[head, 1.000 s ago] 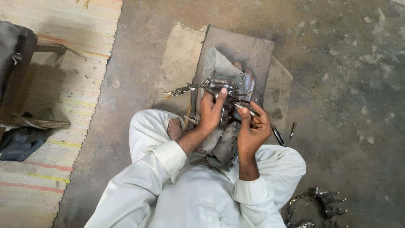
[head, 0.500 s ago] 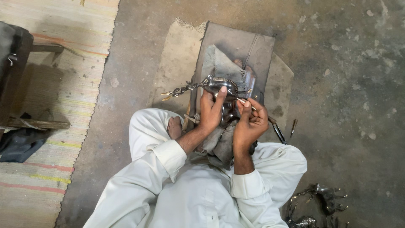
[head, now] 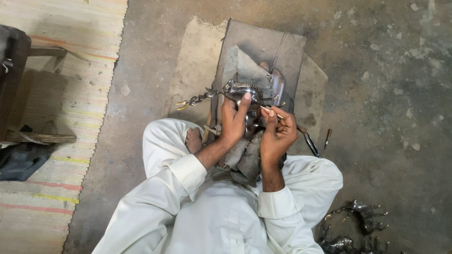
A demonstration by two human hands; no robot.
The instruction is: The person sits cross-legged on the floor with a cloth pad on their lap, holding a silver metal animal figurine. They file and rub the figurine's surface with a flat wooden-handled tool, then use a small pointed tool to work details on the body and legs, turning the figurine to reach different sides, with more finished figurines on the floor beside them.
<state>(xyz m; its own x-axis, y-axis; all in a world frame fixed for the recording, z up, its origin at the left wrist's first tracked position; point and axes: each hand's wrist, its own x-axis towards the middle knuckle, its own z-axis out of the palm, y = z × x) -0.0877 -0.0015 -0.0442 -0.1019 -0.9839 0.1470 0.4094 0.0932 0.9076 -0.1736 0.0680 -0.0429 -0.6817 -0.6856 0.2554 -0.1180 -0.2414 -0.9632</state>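
Metal figurine (head: 242, 91) over grey mat (head: 263, 44)

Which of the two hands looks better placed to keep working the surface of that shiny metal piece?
Probably the right hand: it grips the thin tool with its tip at the metal figure. The left hand is clamped on the figure, steadying it.

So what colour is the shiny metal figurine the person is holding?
Silvery grey, polished metal figurine gripped by the left hand; the head view shows it best.
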